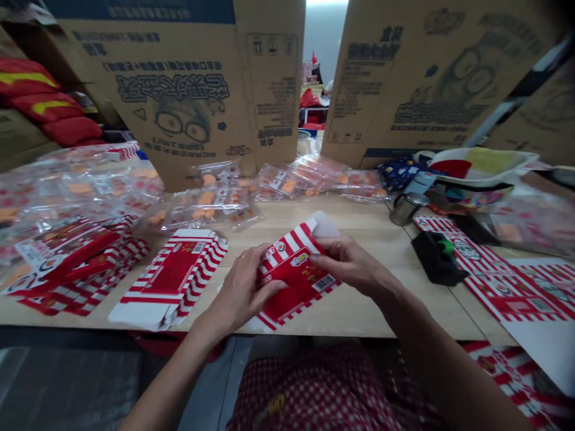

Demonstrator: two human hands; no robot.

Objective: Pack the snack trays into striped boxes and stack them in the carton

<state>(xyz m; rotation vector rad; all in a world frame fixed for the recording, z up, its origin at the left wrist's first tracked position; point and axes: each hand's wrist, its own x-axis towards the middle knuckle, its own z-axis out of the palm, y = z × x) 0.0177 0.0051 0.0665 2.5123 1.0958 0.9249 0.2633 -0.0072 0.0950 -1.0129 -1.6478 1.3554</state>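
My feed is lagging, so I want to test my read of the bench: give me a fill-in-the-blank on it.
1. The left hand and right hand together hold one carton, striped red and ____.
2. The stack of flat cartons lies on the table to the ____ of that carton.
3. The packets lie in front of big ____ boxes.
Missing words: white; left; cardboard.

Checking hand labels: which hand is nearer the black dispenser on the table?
Right. The right hand is just left of the black dispenser; the left hand is farther left, across the carton.
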